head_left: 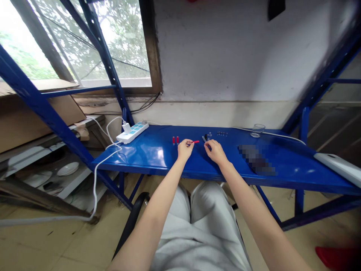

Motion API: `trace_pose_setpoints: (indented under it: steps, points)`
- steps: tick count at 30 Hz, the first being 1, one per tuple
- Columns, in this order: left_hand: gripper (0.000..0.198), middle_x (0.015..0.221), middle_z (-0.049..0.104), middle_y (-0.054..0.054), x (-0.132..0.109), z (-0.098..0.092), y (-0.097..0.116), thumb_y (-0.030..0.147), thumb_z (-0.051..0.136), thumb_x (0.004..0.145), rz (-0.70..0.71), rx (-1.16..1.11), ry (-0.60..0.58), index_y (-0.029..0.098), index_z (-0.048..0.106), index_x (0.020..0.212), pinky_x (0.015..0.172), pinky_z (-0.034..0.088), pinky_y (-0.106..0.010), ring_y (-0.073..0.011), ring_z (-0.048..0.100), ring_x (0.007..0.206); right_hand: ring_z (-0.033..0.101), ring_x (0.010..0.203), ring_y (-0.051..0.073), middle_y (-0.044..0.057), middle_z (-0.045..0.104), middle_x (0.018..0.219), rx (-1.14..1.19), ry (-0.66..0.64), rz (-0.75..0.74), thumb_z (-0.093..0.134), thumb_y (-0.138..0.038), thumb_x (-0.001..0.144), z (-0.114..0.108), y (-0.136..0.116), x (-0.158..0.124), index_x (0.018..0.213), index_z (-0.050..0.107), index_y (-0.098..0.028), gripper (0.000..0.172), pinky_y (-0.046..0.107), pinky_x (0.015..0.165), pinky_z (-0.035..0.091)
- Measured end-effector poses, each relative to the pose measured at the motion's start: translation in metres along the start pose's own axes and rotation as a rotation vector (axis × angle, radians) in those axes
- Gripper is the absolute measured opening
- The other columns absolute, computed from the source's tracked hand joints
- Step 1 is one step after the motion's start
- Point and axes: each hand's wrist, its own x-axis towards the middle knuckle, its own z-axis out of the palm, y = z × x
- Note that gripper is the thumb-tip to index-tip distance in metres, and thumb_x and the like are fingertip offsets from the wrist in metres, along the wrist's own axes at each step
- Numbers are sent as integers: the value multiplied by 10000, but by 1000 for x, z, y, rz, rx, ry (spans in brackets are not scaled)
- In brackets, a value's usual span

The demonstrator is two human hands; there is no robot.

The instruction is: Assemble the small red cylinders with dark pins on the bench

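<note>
My left hand [184, 148] rests on the blue metal bench [152, 152] with its fingers pinched on a small red piece [195, 142]. My right hand [216, 149] lies just to the right, fingers curled around a small dark and silver part [205, 137] near the fingertips. Two small red pieces [175, 140] stand on the bench just left of my left hand. A short row of tiny dark parts [222, 133] sits behind my right hand.
A white power strip [132, 132] with a plugged charger and white cable lies at the bench's left rear. A small glass [257, 130] stands at the right rear. A blurred dark object [257, 160] lies right of my hands. A white object [338, 165] sits at the far right.
</note>
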Motion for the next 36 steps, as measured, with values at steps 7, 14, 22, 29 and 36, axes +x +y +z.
trace_pose_setpoints:
  steps: [7, 14, 22, 29, 36]
  points:
    - [114, 752, 663, -62, 6, 5, -12, 198, 616, 706, -47, -97, -15, 126, 643, 791, 636, 479, -231, -110, 594, 653, 542, 808, 180, 84, 589, 864, 225, 153, 45, 325, -307, 886, 0, 2, 1, 923, 514, -184, 228, 283, 732, 412]
    - [112, 709, 657, -59, 6, 7, -17, 196, 617, 707, -55, -129, -68, 126, 643, 790, 619, 478, -233, -117, 603, 649, 558, 760, 175, 72, 601, 839, 318, 153, 99, 360, -347, 866, 2, 4, 1, 898, 514, -191, 222, 292, 707, 426]
    - [107, 725, 663, -72, 8, 8, -21, 176, 622, 698, -90, -174, -55, 121, 639, 788, 634, 482, -247, -130, 613, 672, 562, 702, 159, 55, 603, 774, 448, 201, 109, 405, -368, 855, 1, 4, 1, 879, 509, -188, 209, 280, 677, 433]
    - [148, 750, 674, -93, 5, 7, -14, 152, 618, 705, -175, -406, -112, 100, 633, 843, 600, 487, -249, -147, 632, 674, 569, 674, 160, 52, 613, 756, 587, 231, 131, 444, -432, 834, 4, 2, 2, 878, 522, -191, 257, 298, 654, 455]
    - [200, 744, 683, -85, -1, 1, 3, 187, 676, 665, -173, -465, -247, 94, 650, 839, 591, 475, -261, -115, 598, 534, 575, 616, 153, 56, 633, 787, 575, 134, 113, 471, -427, 821, 7, 3, 2, 924, 564, -189, 275, 297, 605, 465]
